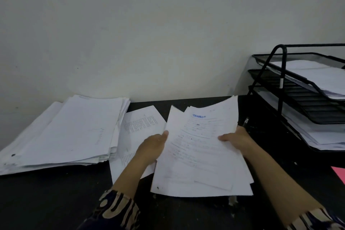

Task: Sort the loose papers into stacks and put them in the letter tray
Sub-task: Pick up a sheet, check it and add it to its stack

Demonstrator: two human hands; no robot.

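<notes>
I hold a sheaf of printed papers over the middle of the black desk, the top sheet bearing a blue stamp. My left hand grips its left edge with the thumb on top. Its right edge is gripped by my right hand, thumb also on top. A thick pile of loose white papers lies on the desk at the left. A few printed sheets lie flat between that pile and the sheaf. The black mesh letter tray stands at the right, with papers in its tiers.
The black desk runs up to a pale wall. A pen lies beside the tray's base. A pink sheet corner shows at the right edge. Patterned sleeves cover both forearms near the bottom.
</notes>
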